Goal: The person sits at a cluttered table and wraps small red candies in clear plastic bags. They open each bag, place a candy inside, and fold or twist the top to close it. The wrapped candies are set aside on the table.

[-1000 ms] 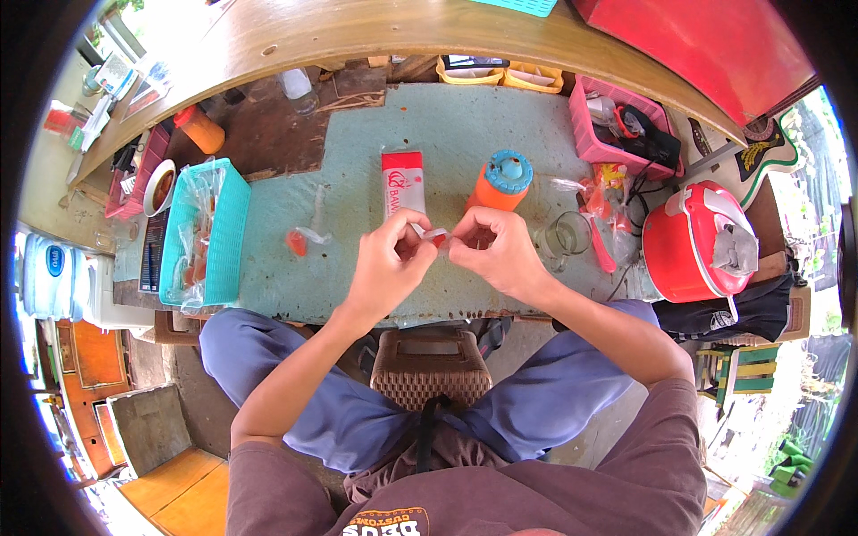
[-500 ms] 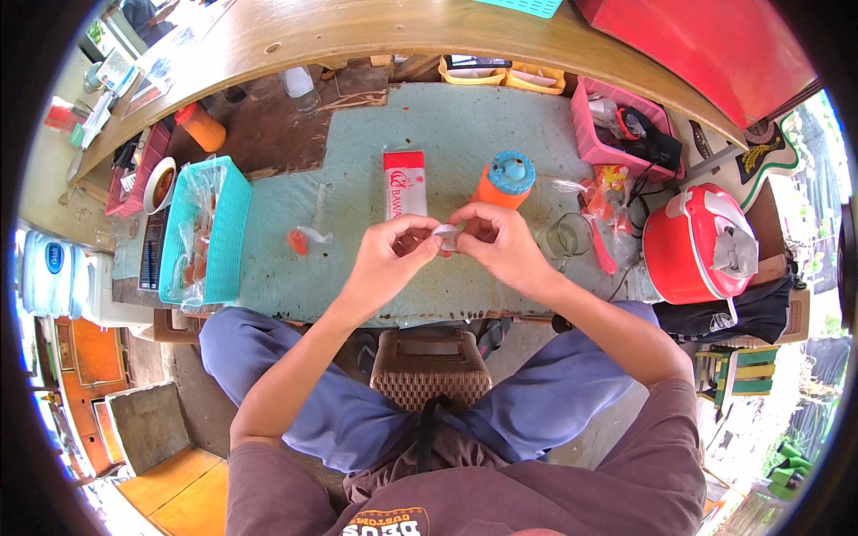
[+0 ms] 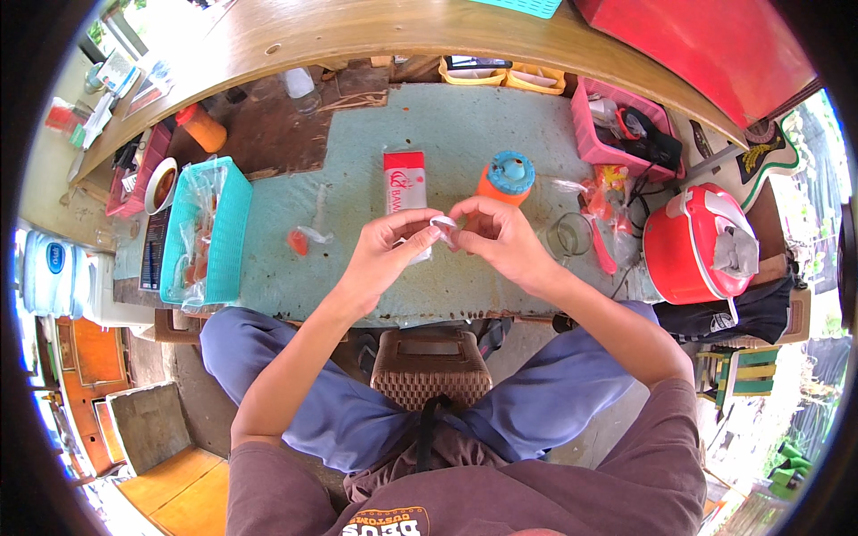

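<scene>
Over the table's near half, my left hand [image 3: 386, 255] and my right hand [image 3: 499, 237] pinch one small, thin white strip [image 3: 441, 221] between thumbs and fingers. It curls upward, and its lower part looks clear; I cannot tell exactly what it is. A white edge of something [image 3: 418, 254] shows beside my left thumb. Just beyond my left hand lies a red and white packet [image 3: 405, 170]. An orange bottle with a blue lid [image 3: 509, 174] stands beyond my right hand, and a clear glass [image 3: 572, 234] is right of my right wrist.
A turquoise basket [image 3: 231, 232] of plastic-wrapped items stands at left. At right are a pink basket [image 3: 585, 112], a red cooler jug [image 3: 684, 250] and an orange-tinted plastic bag [image 3: 608, 214]. A wooden shelf [image 3: 375, 31] overhangs the far side. A small orange piece [image 3: 298, 241] lies left of my hands.
The white strip has turned in my fingers and now curls upward. My fingertips have shifted slightly, and a white edge now shows beside my left thumb.
</scene>
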`<action>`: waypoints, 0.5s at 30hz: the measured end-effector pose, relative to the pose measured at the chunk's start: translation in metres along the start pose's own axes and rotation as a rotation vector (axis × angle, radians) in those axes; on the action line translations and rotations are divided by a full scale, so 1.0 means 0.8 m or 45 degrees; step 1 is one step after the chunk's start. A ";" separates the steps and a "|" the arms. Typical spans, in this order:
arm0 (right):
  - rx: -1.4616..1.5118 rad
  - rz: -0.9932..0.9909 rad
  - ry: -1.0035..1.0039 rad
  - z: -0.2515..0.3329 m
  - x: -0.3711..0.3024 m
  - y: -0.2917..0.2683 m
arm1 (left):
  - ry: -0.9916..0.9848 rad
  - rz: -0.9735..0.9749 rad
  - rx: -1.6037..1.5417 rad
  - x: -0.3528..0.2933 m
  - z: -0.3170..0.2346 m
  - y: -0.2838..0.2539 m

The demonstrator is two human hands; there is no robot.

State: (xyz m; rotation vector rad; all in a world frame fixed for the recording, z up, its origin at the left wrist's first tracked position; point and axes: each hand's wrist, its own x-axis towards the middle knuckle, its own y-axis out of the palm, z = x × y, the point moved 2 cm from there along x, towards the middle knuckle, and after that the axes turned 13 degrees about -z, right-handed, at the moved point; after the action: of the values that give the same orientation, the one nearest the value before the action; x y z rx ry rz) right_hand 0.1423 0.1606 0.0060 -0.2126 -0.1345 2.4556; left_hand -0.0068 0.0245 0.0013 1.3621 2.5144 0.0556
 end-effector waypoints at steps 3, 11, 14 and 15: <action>0.147 0.050 0.049 0.000 0.001 0.004 | -0.063 0.034 -0.071 0.001 -0.001 -0.004; 0.228 0.107 0.207 0.014 -0.010 0.004 | -0.077 -0.091 -0.090 -0.001 0.006 -0.006; 0.224 0.128 0.151 0.012 -0.009 0.006 | 0.067 -0.091 -0.026 -0.003 0.008 -0.005; 0.203 0.121 0.138 0.011 -0.009 0.007 | 0.104 -0.109 0.044 -0.003 0.007 -0.005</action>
State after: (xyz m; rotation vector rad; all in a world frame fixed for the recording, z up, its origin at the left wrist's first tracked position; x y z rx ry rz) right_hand 0.1429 0.1518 0.0146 -0.2874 0.1209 2.5279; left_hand -0.0070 0.0197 -0.0044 1.2879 2.6502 0.0512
